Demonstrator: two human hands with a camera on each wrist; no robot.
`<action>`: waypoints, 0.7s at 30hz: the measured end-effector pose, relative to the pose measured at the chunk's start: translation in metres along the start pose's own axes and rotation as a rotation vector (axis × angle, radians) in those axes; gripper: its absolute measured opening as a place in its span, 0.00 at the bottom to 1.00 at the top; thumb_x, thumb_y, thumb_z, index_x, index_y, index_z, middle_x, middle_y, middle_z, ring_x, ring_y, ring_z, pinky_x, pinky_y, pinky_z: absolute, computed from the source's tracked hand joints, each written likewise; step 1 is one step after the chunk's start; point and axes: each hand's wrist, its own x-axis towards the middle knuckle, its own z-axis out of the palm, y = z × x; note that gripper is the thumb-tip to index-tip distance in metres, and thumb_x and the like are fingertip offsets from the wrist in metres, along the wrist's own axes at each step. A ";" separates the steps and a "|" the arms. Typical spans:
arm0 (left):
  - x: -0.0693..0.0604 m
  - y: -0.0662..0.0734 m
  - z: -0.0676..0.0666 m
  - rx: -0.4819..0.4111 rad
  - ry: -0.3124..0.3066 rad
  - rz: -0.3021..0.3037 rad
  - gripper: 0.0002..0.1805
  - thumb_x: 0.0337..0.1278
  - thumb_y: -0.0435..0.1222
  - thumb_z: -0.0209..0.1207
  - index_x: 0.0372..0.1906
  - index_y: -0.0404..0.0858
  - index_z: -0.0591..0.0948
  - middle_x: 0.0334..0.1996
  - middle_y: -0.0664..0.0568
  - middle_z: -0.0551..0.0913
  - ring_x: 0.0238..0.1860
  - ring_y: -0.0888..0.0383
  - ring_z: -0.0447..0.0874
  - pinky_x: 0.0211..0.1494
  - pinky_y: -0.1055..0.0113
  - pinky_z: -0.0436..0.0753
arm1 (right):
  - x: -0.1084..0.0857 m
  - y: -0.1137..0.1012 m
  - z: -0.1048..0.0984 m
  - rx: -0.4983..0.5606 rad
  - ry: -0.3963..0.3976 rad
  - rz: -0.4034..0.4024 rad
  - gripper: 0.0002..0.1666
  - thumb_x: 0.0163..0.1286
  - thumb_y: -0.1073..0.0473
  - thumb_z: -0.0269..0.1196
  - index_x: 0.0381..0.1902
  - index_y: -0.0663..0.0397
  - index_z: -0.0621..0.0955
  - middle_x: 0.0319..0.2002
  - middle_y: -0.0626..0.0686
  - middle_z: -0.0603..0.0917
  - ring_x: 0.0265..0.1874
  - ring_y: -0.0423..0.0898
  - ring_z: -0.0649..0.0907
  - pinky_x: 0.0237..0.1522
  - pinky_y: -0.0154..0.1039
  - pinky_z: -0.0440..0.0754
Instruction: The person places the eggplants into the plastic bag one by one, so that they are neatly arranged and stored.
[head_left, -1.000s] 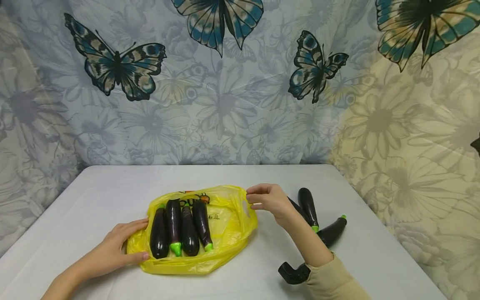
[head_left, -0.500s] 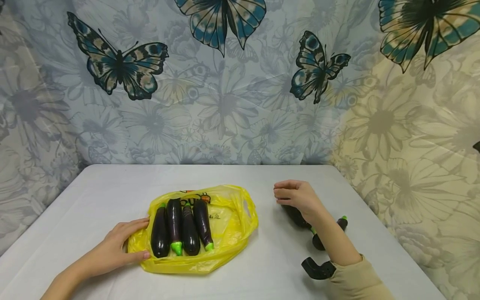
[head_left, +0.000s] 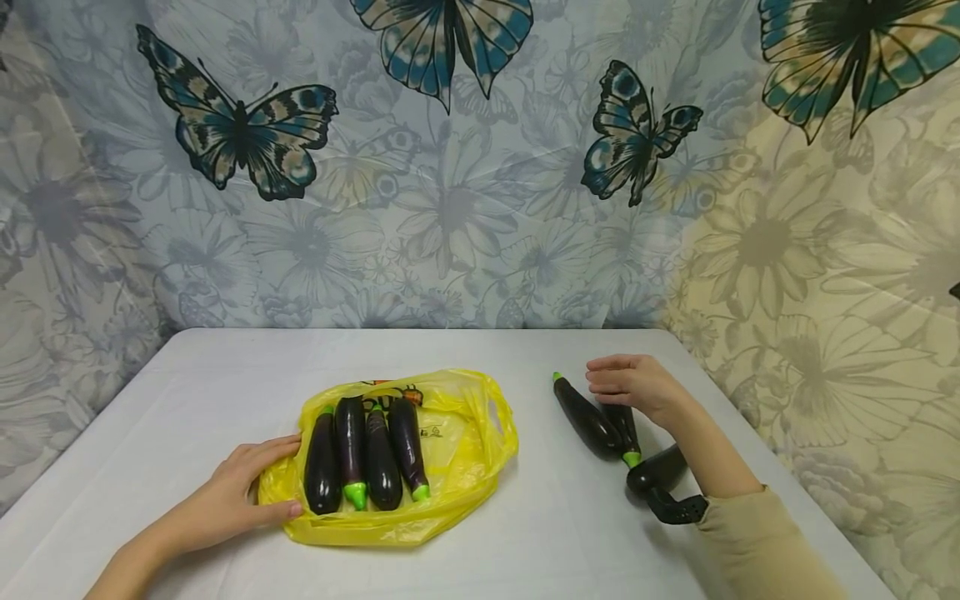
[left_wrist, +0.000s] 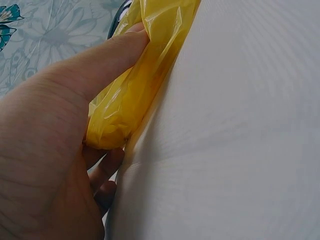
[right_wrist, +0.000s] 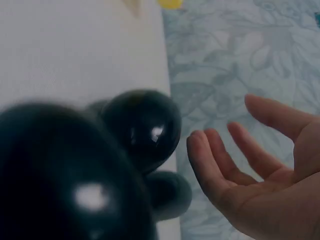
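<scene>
My left hand [head_left: 225, 498] holds the left end of a yellow plastic bag [head_left: 465, 467]; in the left wrist view the thumb [left_wrist: 112, 60] lies along the bag [left_wrist: 150, 80], with the fingers at its other side. Several dark eggplants [head_left: 384, 467] lie side by side in the bag. On the right, my right hand [head_left: 637, 387] hovers over an eggplant [head_left: 621, 429], partly hiding it. Beside that lie an eggplant with a green tip [head_left: 588, 421] and another eggplant [head_left: 660, 471], partly behind the forearm. The right wrist view shows the fingers [right_wrist: 250, 152] loosely bent, apart from the glossy eggplants [right_wrist: 145, 125].
A white table [head_left: 247, 367] carries everything. Behind it hangs a patterned cloth [head_left: 450, 225] with flowers and butterflies. A black wrist-worn camera [head_left: 678, 507] sits by the beige sleeve [head_left: 757, 542]. White tabletop separates the bag from the eggplants on the right.
My right hand has moved right, from the bag's right handle to above the loose eggplants, uncovering the green-tipped one. My left hand has stayed on the bag.
</scene>
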 end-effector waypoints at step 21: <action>0.000 -0.003 0.002 -0.004 0.008 -0.001 0.45 0.49 0.58 0.69 0.70 0.39 0.70 0.67 0.46 0.68 0.62 0.45 0.61 0.56 0.32 0.65 | 0.015 0.012 0.017 -0.158 -0.048 0.087 0.29 0.62 0.66 0.69 0.60 0.70 0.76 0.58 0.66 0.78 0.45 0.49 0.84 0.45 0.42 0.81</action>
